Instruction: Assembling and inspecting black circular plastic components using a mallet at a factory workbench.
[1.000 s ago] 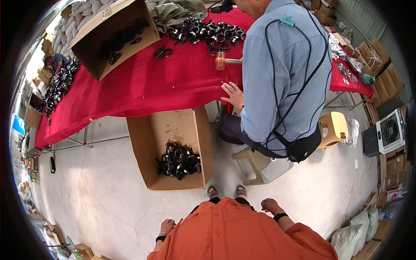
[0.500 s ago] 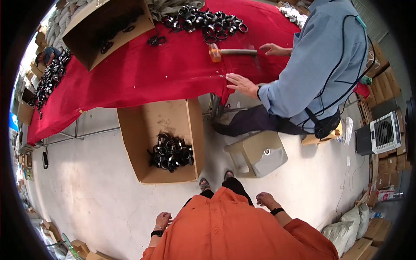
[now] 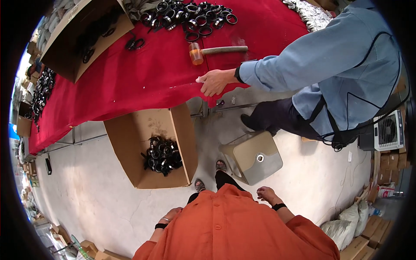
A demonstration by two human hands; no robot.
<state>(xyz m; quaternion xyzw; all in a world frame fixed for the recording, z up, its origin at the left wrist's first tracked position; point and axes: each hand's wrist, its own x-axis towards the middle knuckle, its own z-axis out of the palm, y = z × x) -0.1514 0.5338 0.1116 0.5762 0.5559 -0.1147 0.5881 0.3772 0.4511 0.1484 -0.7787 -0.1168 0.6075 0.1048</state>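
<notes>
My left hand (image 3: 173, 213) hangs low beside my orange shirt, a black band at the wrist; its fingers are mostly hidden by the shirt. On the other side, my right hand (image 3: 267, 194) hangs with loosely bent, slightly parted fingers and nothing visible in it. The stool (image 3: 258, 158) stands just ahead of that hand. In front of my feet is an open cardboard box (image 3: 125, 162) with a heap of black rings (image 3: 163, 154) inside. A red-covered table (image 3: 151, 80) lies beyond, bearing more black ring parts (image 3: 190, 17) and an orange-headed mallet (image 3: 196, 54).
At the right, a co-worker in a blue shirt (image 3: 303, 56) leans to the table, a hand (image 3: 215, 82) at the red cloth's edge. Another carton (image 3: 108, 43) lies on the table's left. An air cooler (image 3: 388, 132) and white sacks (image 3: 342, 229) stand farther right.
I have stepped forward, one foot now ahead of the other. My left hand has slipped partly behind the shirt. The co-worker has moved right, with one hand still at the table edge.
</notes>
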